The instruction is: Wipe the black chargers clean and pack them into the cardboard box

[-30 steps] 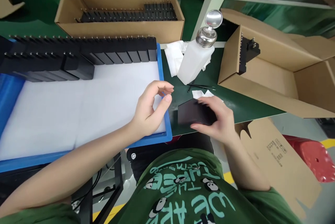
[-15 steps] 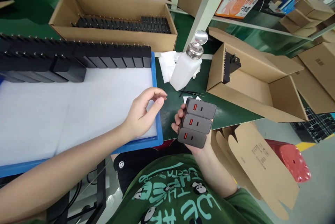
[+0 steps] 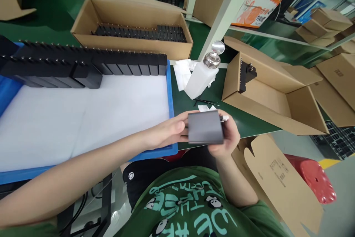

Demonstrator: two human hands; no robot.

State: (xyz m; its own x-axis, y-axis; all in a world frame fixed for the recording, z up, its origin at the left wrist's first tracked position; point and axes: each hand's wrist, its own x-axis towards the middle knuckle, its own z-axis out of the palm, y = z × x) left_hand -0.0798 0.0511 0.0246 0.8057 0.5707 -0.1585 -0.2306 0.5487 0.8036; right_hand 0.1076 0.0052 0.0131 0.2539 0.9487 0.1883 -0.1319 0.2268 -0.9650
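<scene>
Dark grey USB wall chargers [image 3: 205, 128] are held in front of my body, with one broad flat side turned up and metal prongs at the right end. Any others in the stack are hidden beneath that side. My right hand [image 3: 229, 135] wraps round the prong end. My left hand [image 3: 172, 129] grips the opposite end, thumb at the near edge and fingers partly hidden behind it. Left of them is a blue-rimmed tray [image 3: 172, 100] with a white lining. Rows of black chargers [image 3: 119, 63] stand along its far side, prongs up.
Behind the tray, an open carton [image 3: 133, 43] holds many chargers. A pump bottle [image 3: 201, 80] stands near tissue [image 3: 182, 74] and tweezers [image 3: 206, 101]. At right, another open carton [image 3: 277, 105] has a few black pieces in its left end. A red stool [image 3: 316, 179] is below.
The chargers turned from their red-port ends facing up to a broad side facing up. My left hand moved right and took hold of them. The view shifted slightly.
</scene>
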